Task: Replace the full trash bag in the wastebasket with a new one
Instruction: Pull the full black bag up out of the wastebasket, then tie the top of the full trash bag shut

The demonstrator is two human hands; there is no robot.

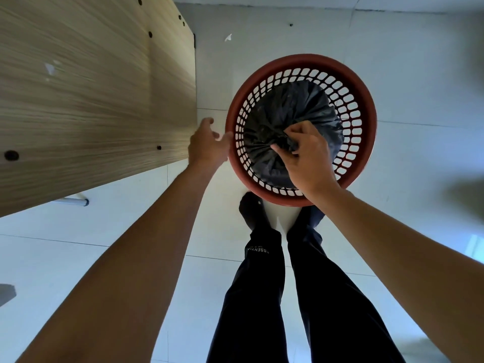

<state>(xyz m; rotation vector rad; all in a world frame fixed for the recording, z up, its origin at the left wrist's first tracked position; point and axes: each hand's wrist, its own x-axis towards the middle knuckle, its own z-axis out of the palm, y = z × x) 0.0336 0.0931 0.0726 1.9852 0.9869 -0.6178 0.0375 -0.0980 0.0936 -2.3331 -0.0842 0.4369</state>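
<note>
Right hand [306,155] w/ fingers clamped on gathered neck of black trash bag [288,111] inside red wastebasket [364,100]. Left hand [207,145] at basket's left rim, fingers apart; wood panel [91,87] left.

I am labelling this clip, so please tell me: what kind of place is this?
Probably an indoor room in a home or office. The signs: a pale tiled floor, a wood-grain furniture panel with fixing holes, and a red lattice wastebasket lined with a black trash bag.

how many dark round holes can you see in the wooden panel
6 dark round holes in the light wooden panel: top edge, two at upper right, one mid-right, lower right, far left. More may lie outside view.
</note>
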